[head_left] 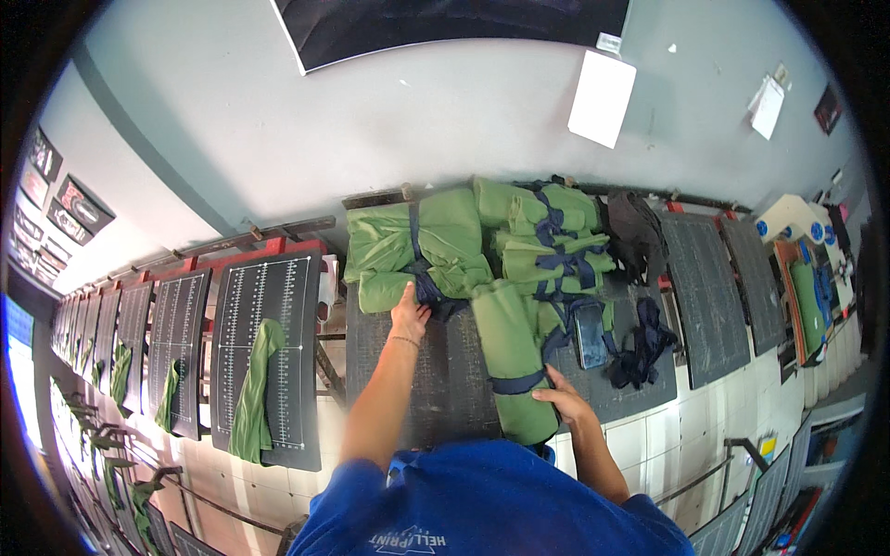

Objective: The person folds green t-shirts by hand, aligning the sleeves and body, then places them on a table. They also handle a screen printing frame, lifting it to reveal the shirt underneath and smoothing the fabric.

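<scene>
My left hand (409,317) rests against the near edge of a folded green fabric bundle (445,218), which has a navy strap around it. Its thumb points up on the green cloth, and the other fingers are apart beside the navy ties (428,287). My right hand (564,398) grips the lower right side of a long green fabric roll (508,343), near its navy band (517,383). This roll lies lengthwise toward me, its near end by my body. Some of the right fingers are hidden behind it.
More tied green bundles (556,264) are stacked at the back. A phone (591,335), a navy strap heap (643,345) and dark cloth (634,232) lie to the right. Black boards (301,408) line the left, several with green cloth pieces (255,398). A grey wall (417,120) stands behind.
</scene>
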`<state>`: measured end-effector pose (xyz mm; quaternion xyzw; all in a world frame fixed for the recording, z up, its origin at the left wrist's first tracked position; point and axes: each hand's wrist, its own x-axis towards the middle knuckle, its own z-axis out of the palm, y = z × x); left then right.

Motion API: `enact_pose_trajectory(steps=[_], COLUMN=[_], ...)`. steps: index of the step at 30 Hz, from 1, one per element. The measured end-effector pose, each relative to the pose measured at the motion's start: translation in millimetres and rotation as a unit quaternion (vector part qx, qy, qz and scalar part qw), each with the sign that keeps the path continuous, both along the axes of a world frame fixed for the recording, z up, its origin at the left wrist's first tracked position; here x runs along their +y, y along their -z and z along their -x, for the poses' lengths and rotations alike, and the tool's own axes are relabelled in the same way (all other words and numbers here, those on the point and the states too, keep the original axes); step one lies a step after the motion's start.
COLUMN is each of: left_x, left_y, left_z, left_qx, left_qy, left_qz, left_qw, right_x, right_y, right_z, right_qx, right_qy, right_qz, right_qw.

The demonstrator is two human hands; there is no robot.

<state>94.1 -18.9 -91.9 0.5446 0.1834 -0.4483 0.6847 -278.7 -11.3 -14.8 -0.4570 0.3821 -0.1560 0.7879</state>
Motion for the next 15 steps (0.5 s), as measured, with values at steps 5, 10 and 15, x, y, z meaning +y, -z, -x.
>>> enact_pose_trajectory(steps=[5,10,15], left_x=[2,86,172], left_y=[7,-47,-97], left_z=[-14,13,24], left_qx=[-0.014,-0.112,-0.101], left_qy=[-0.087,-0.122,-0.101], left_qz=[0.005,0.188,0.380], left_qw=[0.996,0.968,0.914], right_x=[-38,-67,-81], right_y=[-61,-182,-141], right_z=[-33,-101,-183], right_qx=[0.090,0.105,0.197], right_qy=[0.058,-0.006,-0.112], right_qz=[0.254,0.514,0.700], right_qw=[0.961,0.851,0.677])
